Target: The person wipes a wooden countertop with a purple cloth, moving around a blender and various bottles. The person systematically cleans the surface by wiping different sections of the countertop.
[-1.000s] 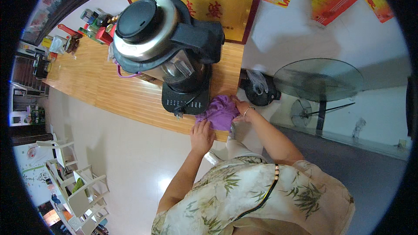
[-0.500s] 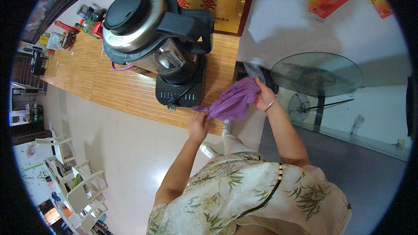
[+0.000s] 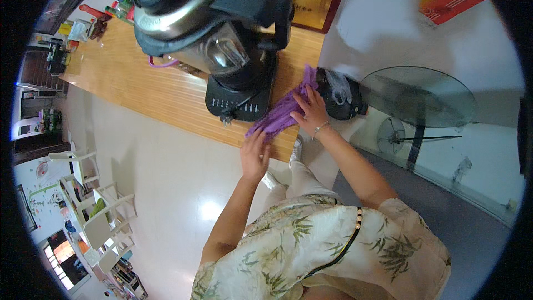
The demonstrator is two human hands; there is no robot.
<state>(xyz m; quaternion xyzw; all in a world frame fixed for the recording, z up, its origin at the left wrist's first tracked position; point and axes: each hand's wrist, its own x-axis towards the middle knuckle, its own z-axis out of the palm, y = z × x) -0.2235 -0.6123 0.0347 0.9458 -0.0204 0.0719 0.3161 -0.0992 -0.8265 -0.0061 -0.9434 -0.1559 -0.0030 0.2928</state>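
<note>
"How did the hands stand?"

"The right hand (image 3: 312,112) lay with fingers spread wide over the purple cloth (image 3: 282,111). The left hand (image 3: 255,155) kept its fingers close together at the cloth's near left end; I couldn't tell whether they pinched it."

"What had just changed?"

"Half a second earlier, the right hand had the cloth drawn out past the right edge of the wooden table (image 3: 133,72). Now it lay in a long, bunched strip across the table's near right corner."

"Meaning what?"

"I judged that pulling it out had given way to laying it down."

"And around it?"

"The blender (image 3: 219,50) stood just to the left, its plug (image 3: 226,118) near the table's front edge. Farther right was a round glass tabletop (image 3: 422,91)."
</note>
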